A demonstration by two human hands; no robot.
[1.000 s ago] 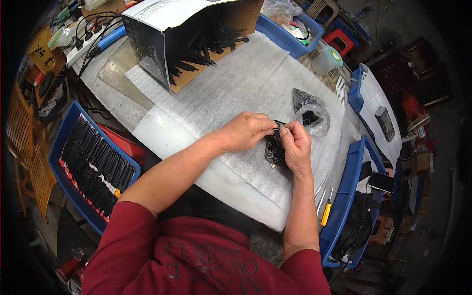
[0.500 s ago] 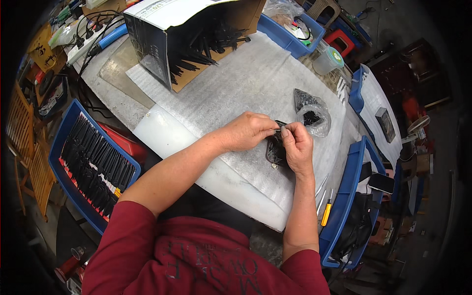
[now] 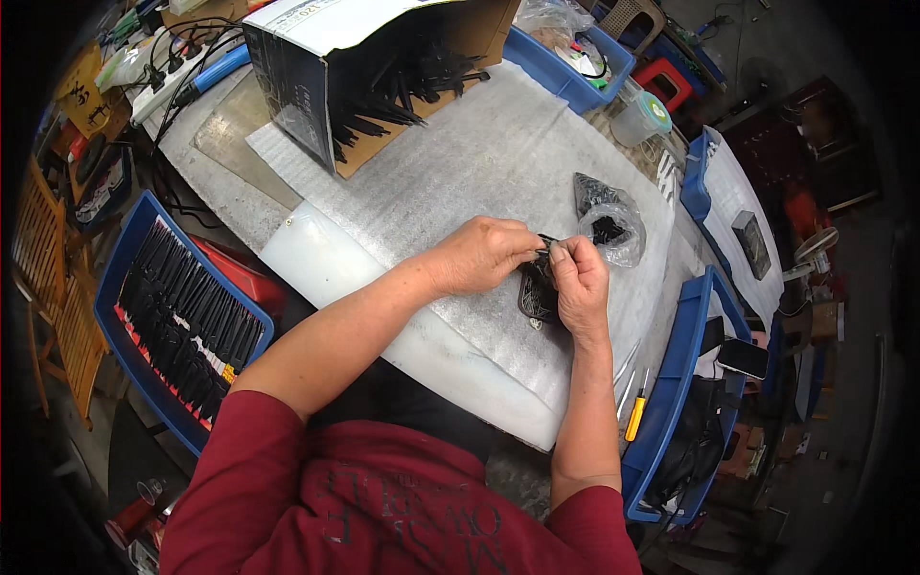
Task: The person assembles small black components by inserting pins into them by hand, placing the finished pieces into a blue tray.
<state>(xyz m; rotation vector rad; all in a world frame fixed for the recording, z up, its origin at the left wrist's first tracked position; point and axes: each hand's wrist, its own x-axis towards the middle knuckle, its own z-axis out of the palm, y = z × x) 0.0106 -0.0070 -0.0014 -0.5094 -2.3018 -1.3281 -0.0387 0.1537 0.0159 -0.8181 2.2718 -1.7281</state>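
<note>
- Foam sheet [image 3: 460, 182] on the bench: white, matt, finely dimpled.
- Black part [image 3: 539, 287] under the hands: matt plastic.
- Small bag [image 3: 613, 225]: clear, glossy, crinkled film.
- Box [image 3: 326, 67]: brown cardboard, printed outside.

Black part [image 3: 537, 287] on white foam sheet [image 3: 479, 163] (dimpled), blue bins [image 3: 125, 278], yellow-handled screwdriver [image 3: 634, 419].

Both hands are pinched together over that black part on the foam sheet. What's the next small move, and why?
Probably press the small black piece down into the black part. The left hand and right hand meet fingertip to fingertip just above it, pinching something thin and dark between them; exactly what it is is too small to tell. The part lies flat on the foam sheet, directly below the pinch.
</note>
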